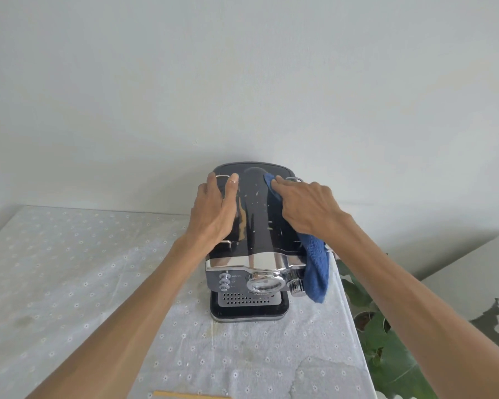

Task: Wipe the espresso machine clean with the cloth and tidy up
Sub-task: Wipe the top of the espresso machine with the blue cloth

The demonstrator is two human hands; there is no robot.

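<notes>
On the flowered tablecloth (69, 283) stands the espresso machine (254, 254), close to the wall. The left hand (213, 208) lies flat on its dark top, fingers straight. The right hand (306, 205) presses the blue cloth (317, 269) there, its tail hanging over the right side, leafy plant (386, 355) beyond

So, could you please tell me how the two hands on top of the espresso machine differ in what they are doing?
The left hand lies bare and flat on the top's left side, fingers straight; the right hand presses the blue cloth onto the right side. The left holds nothing; the cloth sits under the right, its end hanging down the machine's side. Both rest on the espresso machine, reaching toward its back edge.
</notes>
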